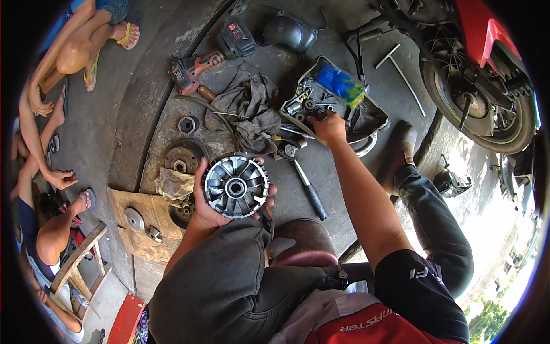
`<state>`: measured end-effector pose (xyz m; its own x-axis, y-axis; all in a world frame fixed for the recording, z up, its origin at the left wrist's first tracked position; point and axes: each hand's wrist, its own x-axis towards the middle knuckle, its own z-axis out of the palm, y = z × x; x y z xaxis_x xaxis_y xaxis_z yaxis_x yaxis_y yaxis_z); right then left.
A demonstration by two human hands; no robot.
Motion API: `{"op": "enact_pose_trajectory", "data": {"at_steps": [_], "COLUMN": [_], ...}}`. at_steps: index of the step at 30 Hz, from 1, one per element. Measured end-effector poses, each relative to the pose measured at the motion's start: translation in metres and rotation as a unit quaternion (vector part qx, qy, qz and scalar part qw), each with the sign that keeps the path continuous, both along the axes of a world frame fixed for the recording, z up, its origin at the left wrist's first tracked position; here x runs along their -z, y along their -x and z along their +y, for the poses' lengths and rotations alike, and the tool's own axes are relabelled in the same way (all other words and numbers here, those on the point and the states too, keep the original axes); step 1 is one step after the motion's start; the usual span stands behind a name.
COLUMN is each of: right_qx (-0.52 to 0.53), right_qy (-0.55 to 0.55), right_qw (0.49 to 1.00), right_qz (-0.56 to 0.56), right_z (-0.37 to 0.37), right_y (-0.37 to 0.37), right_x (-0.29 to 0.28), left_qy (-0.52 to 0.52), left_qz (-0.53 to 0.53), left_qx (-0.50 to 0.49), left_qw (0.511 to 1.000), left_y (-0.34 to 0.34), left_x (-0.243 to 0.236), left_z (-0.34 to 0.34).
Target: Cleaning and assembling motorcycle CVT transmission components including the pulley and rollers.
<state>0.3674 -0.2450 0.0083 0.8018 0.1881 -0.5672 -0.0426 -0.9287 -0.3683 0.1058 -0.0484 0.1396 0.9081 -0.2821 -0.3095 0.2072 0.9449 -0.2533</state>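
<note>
My left hand (pixel 205 207) is closed around a round, finned metal pulley (pixel 222 194) from a scooter drive, held above my left knee with its bladed face up. My right hand (pixel 329 128) reaches into a tool tray (pixel 375 129) on the floor, fingers bent down among several sockets and small metal parts (pixel 294 107). Whatever those fingers grip is hidden. A blue and yellow packet (pixel 340 83) lies in the tray beyond them. Between my hands a ratchet wrench (pixel 309 191) rests on the floor, near a crumpled grey rag (pixel 250 102).
A cordless impact wrench (pixel 195 71) and a dark plastic cover (pixel 291 32) lie farther off. Left are a large socket (pixel 187 125), a round hub (pixel 182 157) and cardboard (pixel 153 243) bearing metal parts. A motorcycle wheel (pixel 475 97) stands right, near a T-handle wrench (pixel 405 83). People sit left.
</note>
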Motion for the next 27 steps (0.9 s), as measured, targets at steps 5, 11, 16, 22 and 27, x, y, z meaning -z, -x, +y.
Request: {"op": "enact_pose_trajectory", "data": {"at_steps": [5,11,16,22,27], "right_qx": [-0.023,-0.016,0.221,0.146,0.07], "right_qy": [0.014,-0.05,-0.483,-0.553,-0.537], "right_qw": [0.999,0.997,0.802,0.698,0.739], "right_qz": [-0.034,-0.057,0.274,0.432,0.401], "right_z": [-0.005,-0.02,-0.045,-0.001,0.024], "right_y": [-0.002,-0.011,0.0,0.038,0.073], "right_x": [0.011,-0.008,-0.059,-0.151,-0.205], "left_qy": [0.016,-0.007,-0.022,-0.003,-0.073], "left_qz": [0.003,-0.017,-0.014,-0.078,-0.072], "left_qx": [-0.003,0.004,-0.009,-0.058,-0.082], "left_qw": [1.0,1.0,1.0,0.995,0.991], "left_y": [-0.005,-0.005,-0.001,-0.008,-0.015], "left_x": [-0.002,-0.004,-0.008,0.003,-0.005], "left_z": [-0.004,-0.002,0.005,0.01,0.021]}}
